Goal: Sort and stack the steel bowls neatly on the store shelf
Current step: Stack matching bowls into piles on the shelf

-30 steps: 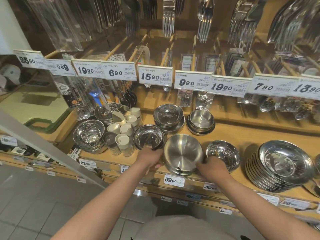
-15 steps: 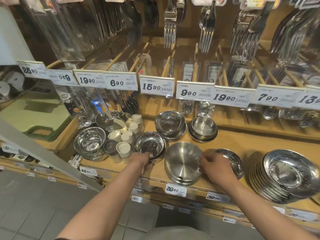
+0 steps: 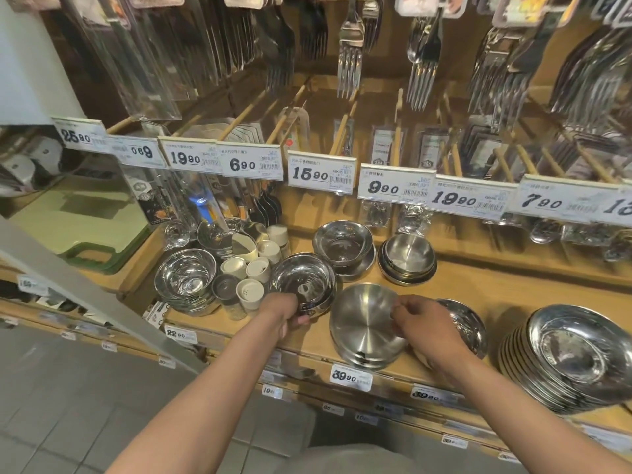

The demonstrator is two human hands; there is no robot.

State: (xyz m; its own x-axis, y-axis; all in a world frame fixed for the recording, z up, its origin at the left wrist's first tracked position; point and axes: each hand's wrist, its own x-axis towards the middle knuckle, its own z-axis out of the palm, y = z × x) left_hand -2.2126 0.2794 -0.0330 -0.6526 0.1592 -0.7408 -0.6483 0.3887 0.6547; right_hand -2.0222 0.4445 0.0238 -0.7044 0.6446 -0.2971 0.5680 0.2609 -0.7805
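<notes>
Now, scene: a person faces a wooden store shelf (image 3: 455,295) of steel bowls, with packs of forks (image 3: 349,46) hanging above a row of price tags (image 3: 321,172).
Left hand: the left hand (image 3: 282,311) has moved up from the shelf's front edge and now grips the near rim of the shiny bowl (image 3: 302,280), fingers curled over it.
Right hand: the right hand (image 3: 422,323) has lifted from the low side of the brushed bowl stack (image 3: 366,328) to its right rim, fingers bent as if pinching it; the exact contact is hard to tell.
Bowls: the brushed stack sits tilted at the shelf front, between the shiny bowl and a shallow dish (image 3: 468,323) partly hidden behind the right hand.
Other stacks: two more bowl stacks (image 3: 343,244) stand further back, and a leaning pile of plates (image 3: 574,354) sits to the right.
Meaning: both hands now hold separate bowls, so squaring or nesting them looks like the step in hand; sorting seems partly done.
</notes>
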